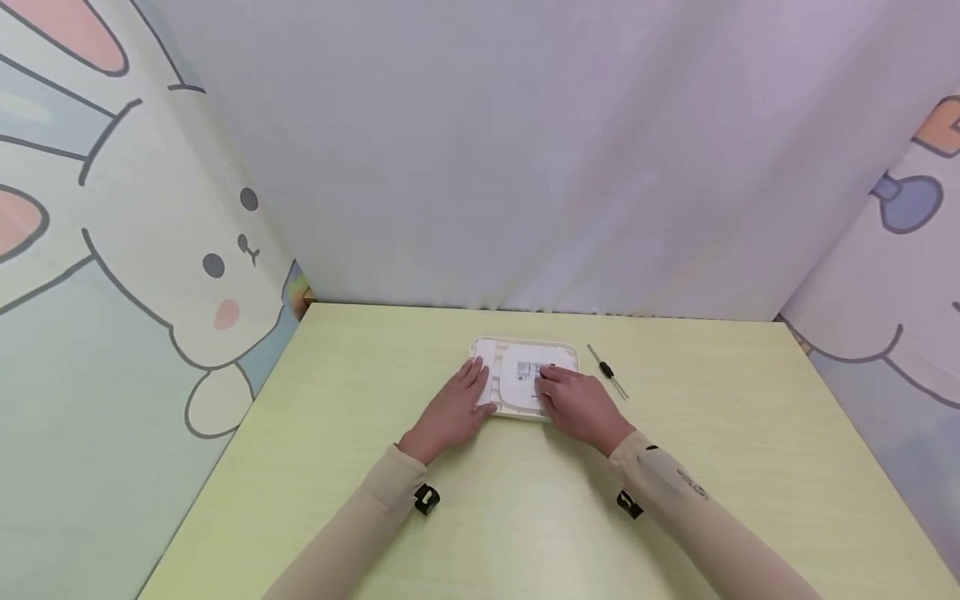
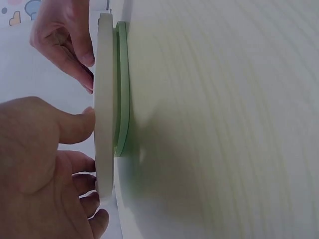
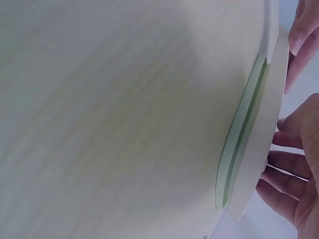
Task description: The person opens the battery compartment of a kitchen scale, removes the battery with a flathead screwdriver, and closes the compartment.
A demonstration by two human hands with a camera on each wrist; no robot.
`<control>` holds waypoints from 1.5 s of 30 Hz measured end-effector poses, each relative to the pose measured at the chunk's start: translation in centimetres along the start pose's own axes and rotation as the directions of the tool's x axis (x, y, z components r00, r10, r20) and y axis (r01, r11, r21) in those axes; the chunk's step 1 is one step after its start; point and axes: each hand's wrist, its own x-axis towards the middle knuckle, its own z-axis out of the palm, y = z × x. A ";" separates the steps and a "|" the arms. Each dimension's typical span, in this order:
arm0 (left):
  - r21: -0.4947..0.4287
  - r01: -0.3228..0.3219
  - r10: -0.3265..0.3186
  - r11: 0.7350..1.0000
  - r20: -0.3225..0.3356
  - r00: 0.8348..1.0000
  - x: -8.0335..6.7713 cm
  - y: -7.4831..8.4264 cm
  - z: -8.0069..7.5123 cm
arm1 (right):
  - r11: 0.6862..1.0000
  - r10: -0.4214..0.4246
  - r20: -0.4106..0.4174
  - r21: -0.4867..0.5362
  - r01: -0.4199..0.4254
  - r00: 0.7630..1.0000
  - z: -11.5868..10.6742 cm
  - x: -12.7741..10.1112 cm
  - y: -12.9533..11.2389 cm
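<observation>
A white plastic device [image 1: 491, 410] with rounded corners lies flat on the table, with ribs along its edge. A white panel [image 1: 517, 393] printed with a code and small text covers much of its upper face. From the side, a green layer [image 2: 122, 89] shows beneath the white body [image 2: 103, 104]. My left hand [image 1: 457, 411] rests with extended fingers on the device's left strip, thumb near the front edge. On the panel's right part, the fingertips of my right hand [image 1: 581, 407] touch down, slightly bent. That hand partly hides the print.
To the right of the device lies a thin metal screwdriver [image 1: 607, 371] with a black middle. The pale wood-grain table [image 1: 720, 400] extends around it and meets a hanging white curtain [image 1: 480, 167] at its back edge. Cartoon-printed cloth [image 1: 150, 217] hangs at the sides.
</observation>
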 end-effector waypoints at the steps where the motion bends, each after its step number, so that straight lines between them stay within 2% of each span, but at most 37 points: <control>1: -0.002 0.002 -0.002 1.000 0.001 1.000 0.0 0.0 0.0 | 1.000 -0.003 0.004 -0.005 0.003 1.000 -0.1 0.2 0.0; 13: 0.005 0.007 -0.006 1.000 -0.007 1.000 0.1 0.2 0.0 | 0.998 -0.010 0.033 -0.061 0.012 0.999 -0.4 0.9 0.3; 23: 0.004 0.009 -0.009 1.000 -0.005 1.000 0.1 0.1 -0.1 | 0.985 -0.084 0.062 -0.148 0.092 0.995 0.1 1.2 0.2; 30: 0.001 0.012 -0.012 1.000 0.016 1.000 0.4 0.1 -0.3 | 0.977 -0.087 0.147 -0.180 0.113 0.985 -0.2 1.5 0.0; 45: 0.010 0.031 -0.031 0.999 0.015 0.999 0.6 0.4 -0.5 | 0.935 -0.191 0.214 -0.258 0.244 0.958 -0.8 2.1 0.1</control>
